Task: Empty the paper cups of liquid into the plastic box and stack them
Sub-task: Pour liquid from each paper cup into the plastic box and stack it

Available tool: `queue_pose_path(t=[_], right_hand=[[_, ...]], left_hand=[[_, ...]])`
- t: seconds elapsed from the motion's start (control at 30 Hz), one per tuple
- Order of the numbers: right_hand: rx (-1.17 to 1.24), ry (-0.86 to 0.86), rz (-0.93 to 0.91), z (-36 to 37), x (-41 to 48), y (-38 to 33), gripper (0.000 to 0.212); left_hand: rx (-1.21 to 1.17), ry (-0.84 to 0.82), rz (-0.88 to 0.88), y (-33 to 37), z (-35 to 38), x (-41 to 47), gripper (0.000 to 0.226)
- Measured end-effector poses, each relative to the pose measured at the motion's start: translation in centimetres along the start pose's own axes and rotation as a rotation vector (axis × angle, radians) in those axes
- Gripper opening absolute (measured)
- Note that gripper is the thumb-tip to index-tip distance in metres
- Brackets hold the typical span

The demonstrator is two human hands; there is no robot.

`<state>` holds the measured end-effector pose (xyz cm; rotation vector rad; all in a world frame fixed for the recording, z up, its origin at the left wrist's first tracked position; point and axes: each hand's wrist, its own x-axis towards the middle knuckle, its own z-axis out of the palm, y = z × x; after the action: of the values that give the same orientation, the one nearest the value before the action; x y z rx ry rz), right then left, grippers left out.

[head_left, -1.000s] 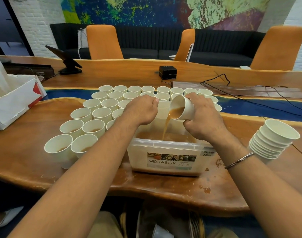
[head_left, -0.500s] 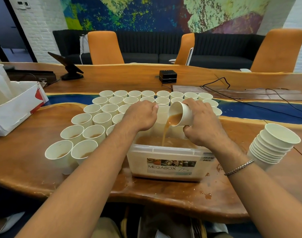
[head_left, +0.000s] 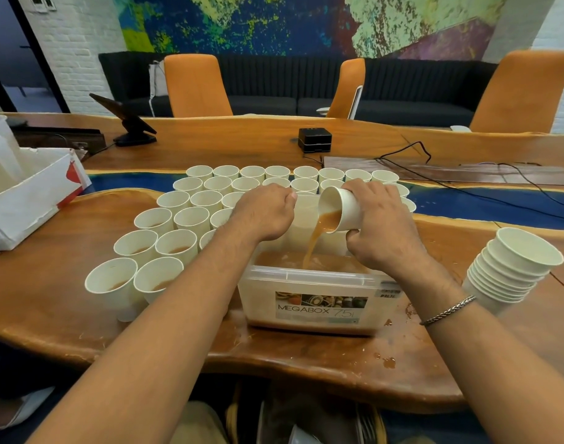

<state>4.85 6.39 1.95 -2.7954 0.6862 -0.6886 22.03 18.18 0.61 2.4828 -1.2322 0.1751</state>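
Note:
My right hand [head_left: 383,229] grips a white paper cup [head_left: 341,209] tipped to the left over the clear plastic box [head_left: 309,280], and brown liquid streams from it into the box. The box is labelled MEGABOX and holds a pool of the same brown liquid. My left hand [head_left: 264,213] is curled over the box's far left rim. Several upright paper cups [head_left: 174,248] with brown liquid stand in rows left of and behind the box. A tilted stack of empty cups [head_left: 511,270] sits at the right.
Brown spills [head_left: 388,362] dot the wooden table [head_left: 50,315] near its front edge. A white carton [head_left: 27,200] lies at the far left. A black device [head_left: 315,140], a tablet stand [head_left: 126,123] and cables [head_left: 466,187] are further back. Orange chairs stand beyond the table.
The cup in my right hand has tipped a little further and the stream keeps flowing. My left hand has stayed on the box rim.

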Motion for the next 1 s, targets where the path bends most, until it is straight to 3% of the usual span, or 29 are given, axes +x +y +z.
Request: queue_pose_path(t=[1.0], right_hand=[[-0.126,0.2,-0.146,0.06,-0.33,-0.11,0.071]], left_hand=[[-0.023,0.007,-0.014,0.1,-0.22,-0.19,0.04]])
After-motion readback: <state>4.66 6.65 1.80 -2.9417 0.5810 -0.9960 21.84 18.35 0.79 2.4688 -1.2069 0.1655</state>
